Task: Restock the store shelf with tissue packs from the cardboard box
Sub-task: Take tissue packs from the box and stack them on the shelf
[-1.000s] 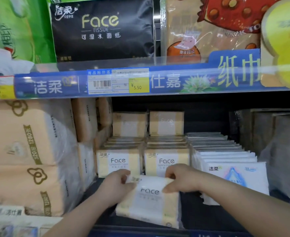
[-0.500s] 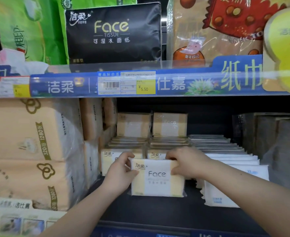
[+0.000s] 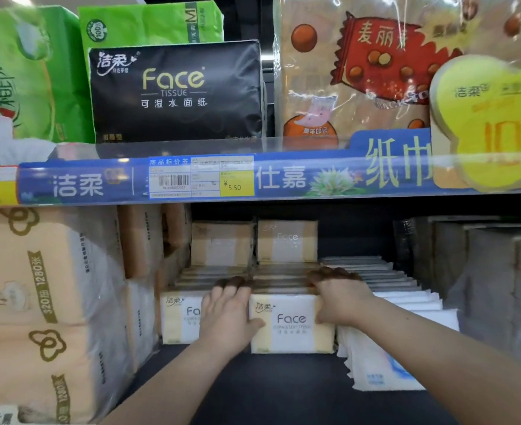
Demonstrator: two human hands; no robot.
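Beige tissue bundles far left, then a row of Face packs. My left hand grips the left edge of the front Face pack, thumb on its face, fingers over the top. It stands upright on the dark shelf, heading the second row, my right hand curled over its top right corner, white packs just beside.

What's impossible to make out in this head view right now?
Cardboard box: outside the head view's frame.
Neighbouring pack label: half covered by left hand.
Rows behind front Face pack: partly hidden by right hand, shadowed.
Price tag small print: too small; only 5.50 reads.
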